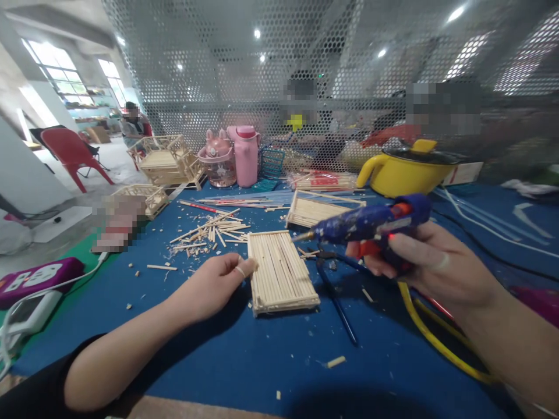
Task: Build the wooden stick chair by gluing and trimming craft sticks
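Observation:
My left hand [220,285] grips the left edge of a flat panel of pale wooden sticks [279,270], thumb against its side. The panel rests on the blue table top [174,361]. My right hand [430,262] is wrapped round a blue glue gun [371,224] with a red trigger; a small red light shows on it. The gun's nozzle points left, just above the panel's upper right corner. Dark-handled pliers [336,302] lie right of the panel, partly below the gun. Behind the panel sits a second stick frame [308,209].
Loose sticks [213,227] and scraps lie left of centre. Stick-built furniture models [166,163], a pink flask [246,157] and a yellow pot [406,174] stand at the back. A yellow cable [423,337] curves at right. A purple case [41,279] lies far left. A person sits in the left background.

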`<state>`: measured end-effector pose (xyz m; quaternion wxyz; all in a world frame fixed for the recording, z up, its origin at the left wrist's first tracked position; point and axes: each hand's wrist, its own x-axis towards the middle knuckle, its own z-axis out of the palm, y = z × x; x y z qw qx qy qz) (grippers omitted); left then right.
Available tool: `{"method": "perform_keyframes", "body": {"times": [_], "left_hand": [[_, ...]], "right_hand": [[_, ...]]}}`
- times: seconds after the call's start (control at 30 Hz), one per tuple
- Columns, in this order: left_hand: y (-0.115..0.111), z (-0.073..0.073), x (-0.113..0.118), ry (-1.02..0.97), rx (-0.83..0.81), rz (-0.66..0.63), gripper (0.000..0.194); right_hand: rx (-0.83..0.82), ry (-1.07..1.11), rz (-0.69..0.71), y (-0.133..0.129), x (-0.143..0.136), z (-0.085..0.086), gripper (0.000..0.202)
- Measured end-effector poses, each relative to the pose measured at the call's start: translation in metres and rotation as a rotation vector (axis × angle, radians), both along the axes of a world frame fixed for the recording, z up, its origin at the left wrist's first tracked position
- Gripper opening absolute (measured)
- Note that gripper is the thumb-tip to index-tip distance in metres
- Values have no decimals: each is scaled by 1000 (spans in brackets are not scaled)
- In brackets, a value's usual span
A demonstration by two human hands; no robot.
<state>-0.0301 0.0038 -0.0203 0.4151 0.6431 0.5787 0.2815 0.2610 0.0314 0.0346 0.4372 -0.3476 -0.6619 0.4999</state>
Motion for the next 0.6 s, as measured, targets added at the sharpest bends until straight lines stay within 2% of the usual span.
{"method": "perform_keyframes", "body": {"times": [0.1,0.27,0.47,0.6], "left_hand": [[3,2,-4,55,99,48,43],[7,2,-6,-9,141,29,36],[-3,15,-8,-181,139,-162,29],[-6,19,-8,-247,68,-191,28]], "right_hand": [[48,87,-119,6,6,8,25],[59,102,-173,13,14,8,24],[51,-45,-74,4,4,6,32],[25,-58,-34,0,-3,2,30]]}}
